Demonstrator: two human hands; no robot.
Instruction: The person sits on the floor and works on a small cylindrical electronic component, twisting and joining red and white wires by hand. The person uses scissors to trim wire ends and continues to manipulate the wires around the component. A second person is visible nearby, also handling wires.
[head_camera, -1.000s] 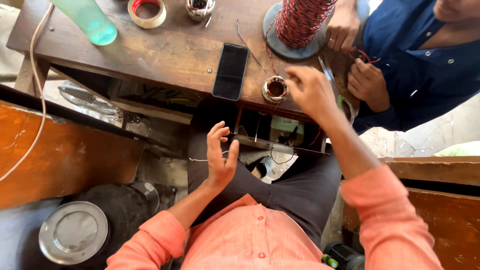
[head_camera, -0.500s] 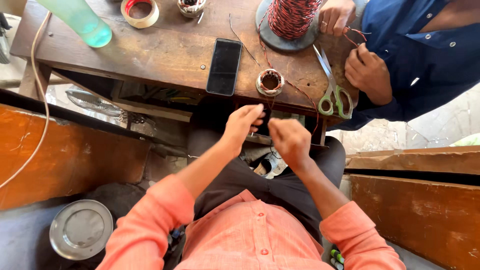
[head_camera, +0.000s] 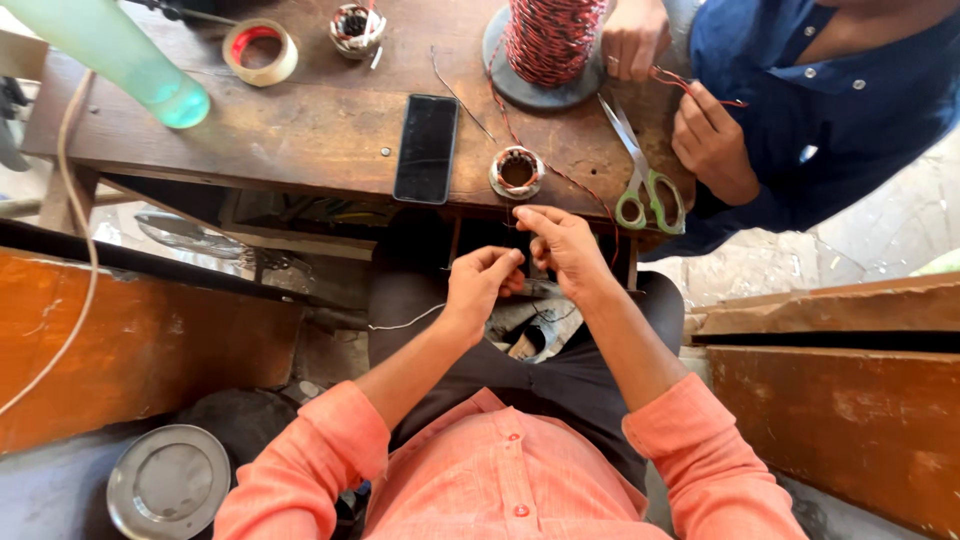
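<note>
My left hand (head_camera: 482, 283) and my right hand (head_camera: 558, 243) meet just below the front edge of the wooden table (head_camera: 300, 130), fingers pinched together on a thin wire. A pale strand of that wire (head_camera: 405, 322) trails left from my left hand over my lap. A small round wound coil (head_camera: 516, 171) sits on the table edge right above my right hand, with a thin red wire running from it to the big red-and-black wire spool (head_camera: 552, 40). Whether the pinched wire joins the coil I cannot tell.
A black phone (head_camera: 426, 148) lies left of the coil, green-handled scissors (head_camera: 640, 185) to its right. A tape roll (head_camera: 260, 52), a second small coil (head_camera: 356, 27) and a green bottle (head_camera: 120, 55) stand further back. A person in blue (head_camera: 830, 90) handles red wire at the right. A metal lid (head_camera: 168, 483) lies on the floor.
My right hand came down off the coil on the table. My left hand rose to meet it, and both now pinch the wire close together below the table edge.
</note>
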